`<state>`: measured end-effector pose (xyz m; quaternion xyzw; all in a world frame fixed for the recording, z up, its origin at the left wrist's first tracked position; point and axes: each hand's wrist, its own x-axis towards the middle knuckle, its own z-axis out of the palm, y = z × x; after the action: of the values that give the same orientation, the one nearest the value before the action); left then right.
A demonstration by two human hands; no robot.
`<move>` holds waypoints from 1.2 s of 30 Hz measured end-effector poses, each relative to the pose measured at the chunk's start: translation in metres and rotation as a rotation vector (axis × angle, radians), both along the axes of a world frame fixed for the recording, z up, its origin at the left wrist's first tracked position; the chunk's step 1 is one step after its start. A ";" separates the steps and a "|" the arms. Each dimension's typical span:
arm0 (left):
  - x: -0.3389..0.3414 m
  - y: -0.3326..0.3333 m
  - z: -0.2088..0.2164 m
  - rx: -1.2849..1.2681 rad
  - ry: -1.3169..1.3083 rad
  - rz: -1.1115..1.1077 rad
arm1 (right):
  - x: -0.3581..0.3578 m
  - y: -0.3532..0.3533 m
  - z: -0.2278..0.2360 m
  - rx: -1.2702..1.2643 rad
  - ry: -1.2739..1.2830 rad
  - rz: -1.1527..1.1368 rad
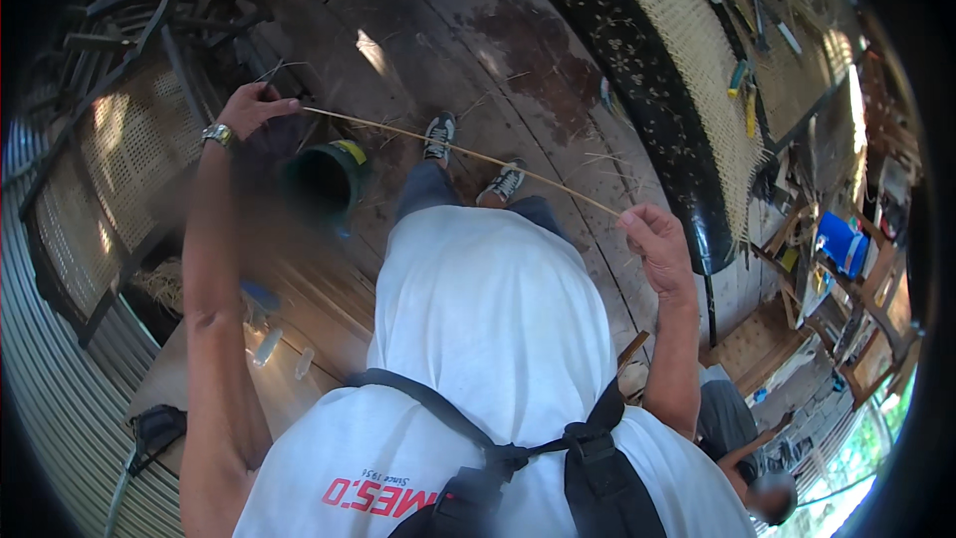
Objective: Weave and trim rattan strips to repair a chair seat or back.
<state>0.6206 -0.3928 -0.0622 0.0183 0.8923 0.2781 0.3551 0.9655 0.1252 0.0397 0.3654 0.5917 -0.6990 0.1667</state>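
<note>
A long, thin, pale cane strip stretches between my two hands, across the front of my body and above my shoes. My left hand, with a watch on its wrist, is closed in a pinch at the strip's left end. Lower and to the right, my right hand pinches the other end between thumb and fingers. The strip looks nearly straight and slopes down to the right. A dark green bucket stands on the floor below, just right of my left forearm.
At the right lies a long dark frame with woven cane; hand tools rest beyond it. A cane-panelled chair stands at the left. A blue container sits among wood pieces. Another person is at the lower right.
</note>
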 end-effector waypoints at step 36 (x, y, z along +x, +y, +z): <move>-0.163 -0.011 -0.101 0.146 -0.047 -0.218 | 0.008 -0.033 0.064 -0.216 0.334 -0.653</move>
<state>0.4573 -0.4040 -0.1636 0.1343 0.8538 0.3025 0.4018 0.9732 0.0924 0.1035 0.3959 0.3860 -0.8237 -0.1258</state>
